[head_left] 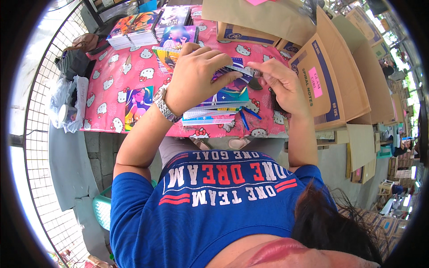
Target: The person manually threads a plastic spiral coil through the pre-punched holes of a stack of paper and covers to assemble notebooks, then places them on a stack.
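Observation:
Over the near part of the table, a notebook (241, 68) is raised and tilted, its pale bound edge running between my hands. My left hand (195, 76), with a metal watch on the wrist, grips it, fingers over the edge and thumb below. At the notebook's right end, my right hand (282, 85) is closed with its fingertips pinched; whether they also hold a bit of binding wire is too small to tell. Beneath lies a stack of notebooks (210, 117) with colourful covers. A tool with blue handles (245, 119) rests right of that stack.
A pink patterned cloth (107, 105) covers the table. One illustrated notebook (138, 107) lies at left; notebook stacks (134, 30) stand at the back left. Open cardboard boxes (319, 85) line the right side. A plastic bag (69, 102) hangs by the left edge, near wire mesh.

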The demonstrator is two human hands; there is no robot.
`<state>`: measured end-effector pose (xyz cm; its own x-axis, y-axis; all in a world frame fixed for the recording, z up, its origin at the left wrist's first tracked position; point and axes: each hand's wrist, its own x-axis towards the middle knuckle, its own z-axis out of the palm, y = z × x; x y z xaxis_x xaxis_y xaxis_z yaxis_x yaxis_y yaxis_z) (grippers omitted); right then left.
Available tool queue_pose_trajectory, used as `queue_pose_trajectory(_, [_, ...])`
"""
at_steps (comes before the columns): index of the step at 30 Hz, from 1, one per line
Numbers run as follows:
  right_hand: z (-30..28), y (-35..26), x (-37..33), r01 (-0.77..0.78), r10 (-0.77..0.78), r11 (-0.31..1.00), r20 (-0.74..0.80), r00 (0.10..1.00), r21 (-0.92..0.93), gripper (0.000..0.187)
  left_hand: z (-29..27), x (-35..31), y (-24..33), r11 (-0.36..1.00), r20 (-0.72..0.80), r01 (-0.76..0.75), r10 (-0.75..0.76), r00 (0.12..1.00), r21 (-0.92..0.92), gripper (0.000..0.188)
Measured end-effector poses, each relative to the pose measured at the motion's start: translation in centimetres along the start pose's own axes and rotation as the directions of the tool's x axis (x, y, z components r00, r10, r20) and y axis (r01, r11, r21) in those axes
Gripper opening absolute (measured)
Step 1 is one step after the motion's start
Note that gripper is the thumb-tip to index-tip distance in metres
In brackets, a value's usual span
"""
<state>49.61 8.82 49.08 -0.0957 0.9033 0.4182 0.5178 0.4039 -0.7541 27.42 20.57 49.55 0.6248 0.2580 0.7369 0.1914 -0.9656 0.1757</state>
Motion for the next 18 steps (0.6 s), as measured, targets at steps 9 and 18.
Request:
queue_pose_trajectory(9, [0.3,-0.7,-0.8,0.104,-0.117,0.984,-0.086,0.989,-0.143,0.029,0.0,0.2,0.1,1.0,-0.001,0.013,-0.013,1.0,-0.005,0.026])
queue_pose_trajectory(18, [1.1,-0.5,-0.4,-0.008,-0.01,0.994,-0.156,0.988,-0.108,0.022,1.5,1.4,1.2,0.998,0.023,0.015,-0.016,1.0,0.064,0.021])
